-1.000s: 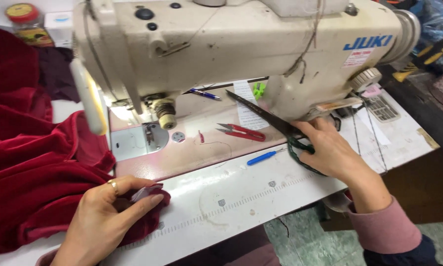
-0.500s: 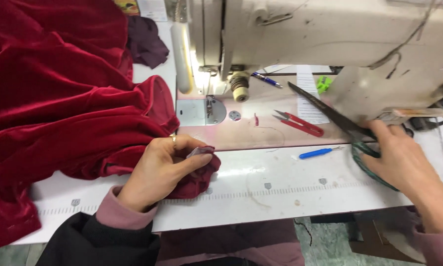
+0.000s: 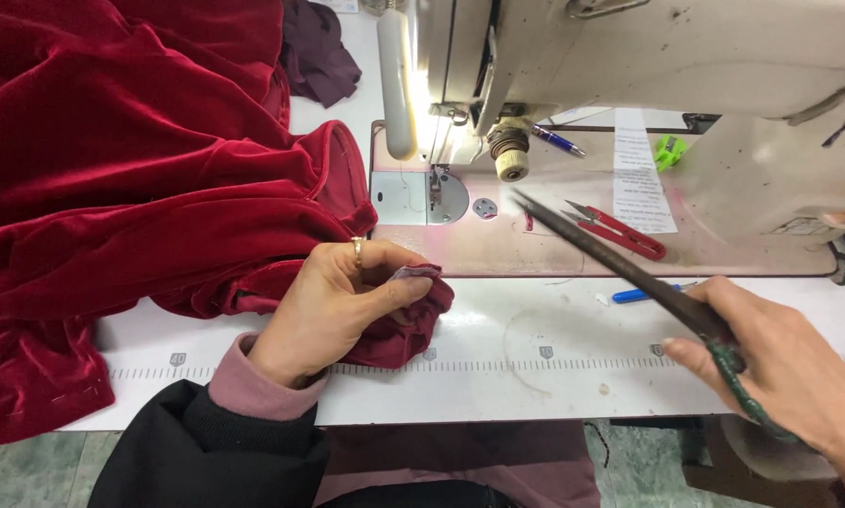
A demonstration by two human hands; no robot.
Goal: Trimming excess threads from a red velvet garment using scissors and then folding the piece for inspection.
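Deeply creased red velvet cloth (image 3: 131,179), bunched in left hand (image 3: 333,306).

The left hand (image 3: 342,301) is pinching red velvet cloth (image 3: 140,188) while the right hand (image 3: 780,372) is gripping long scissors (image 3: 620,268) beside the sewing machine (image 3: 629,66).

White sewing table (image 3: 554,376) with printed ruler strip, red velvet fabric (image 3: 112,188), sewing machine (image 3: 648,75), blue pen (image 3: 640,294)

I count one red velvet cloth (image 3: 131,179), one dark purple scrap (image 3: 319,52), one sewing machine (image 3: 648,66), one pair of big scissors (image 3: 629,268), one pair of red snips (image 3: 620,231), two blue pens (image 3: 643,294) (image 3: 559,141), one green clip (image 3: 667,150).
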